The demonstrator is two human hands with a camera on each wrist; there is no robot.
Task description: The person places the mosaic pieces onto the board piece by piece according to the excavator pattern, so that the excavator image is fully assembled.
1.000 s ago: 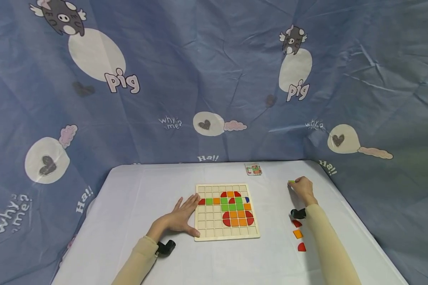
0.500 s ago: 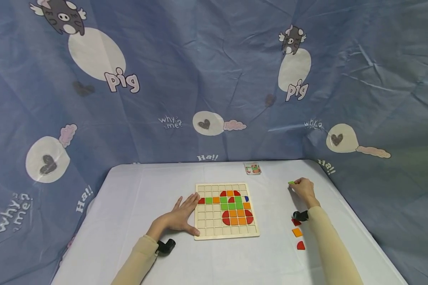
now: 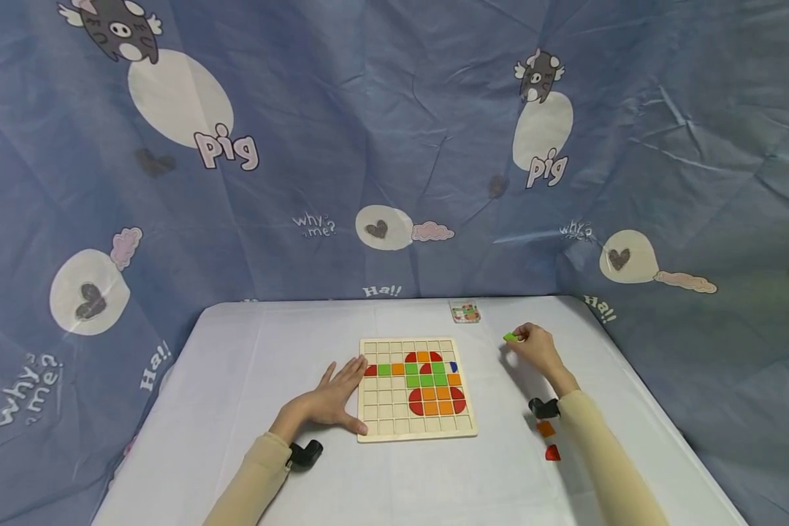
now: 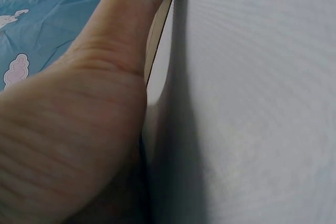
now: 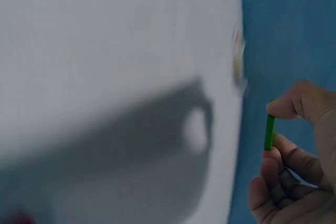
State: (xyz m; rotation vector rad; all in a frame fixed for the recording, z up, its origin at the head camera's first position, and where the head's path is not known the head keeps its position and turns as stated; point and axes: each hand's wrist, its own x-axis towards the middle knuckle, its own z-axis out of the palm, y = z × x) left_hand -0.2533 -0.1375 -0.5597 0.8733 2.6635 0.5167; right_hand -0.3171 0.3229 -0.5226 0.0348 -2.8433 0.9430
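A wooden grid board (image 3: 381, 409) lies on the white table, with red, orange, green and blue tiles set in its cells. My left hand (image 3: 331, 398) rests with spread, straight fingers along the board's left edge; in the left wrist view the thumb base (image 4: 126, 19) lies against the board's side. Right of the board, my right hand (image 3: 539, 349) pinches a green tile (image 3: 511, 337) between thumb and fingers, above the table. The right wrist view shows this green tile (image 5: 269, 125) edge-on, its shadow falling on the cloth.
A small pattern card (image 3: 465, 313) lies at the table's back edge. An orange tile (image 3: 546, 429) and a red rounded tile (image 3: 552, 453) lie by the right forearm. A blue printed cloth (image 3: 394, 168) hangs behind the table.
My right hand has moved left toward the board with the green tile, lifting it from the right side of the table. The left hand has stayed at the board's edge.
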